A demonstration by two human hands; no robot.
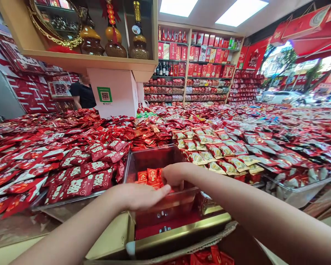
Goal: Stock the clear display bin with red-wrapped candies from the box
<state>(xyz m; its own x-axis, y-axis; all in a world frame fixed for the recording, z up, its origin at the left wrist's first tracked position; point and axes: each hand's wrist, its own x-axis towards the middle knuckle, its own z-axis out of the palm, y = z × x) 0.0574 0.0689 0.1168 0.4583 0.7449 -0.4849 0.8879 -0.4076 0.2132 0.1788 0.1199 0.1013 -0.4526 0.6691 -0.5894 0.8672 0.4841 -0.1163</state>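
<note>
A clear plastic bin (165, 200) stands at the middle, with a few small red packets (152, 174) inside. My left hand (145, 197) is over the bin's near left edge, palm down, fingers stretched out, with nothing visible in it. Reaching into the bin from the right, my right hand (175, 175) has its fingers curled down beside the red packets; its fingertips and anything in them are hidden. Below the bin is an opened cardboard box (204, 243) with red packets (212, 256) in it.
Heaped dark red packets (79, 176) lie left of the bin, yellow-edged packets (217, 151) right. A white box (113, 92) with a green code sign stands behind. A person (82, 94) is at back left. A wooden cabinet (88, 59) overhangs the left side.
</note>
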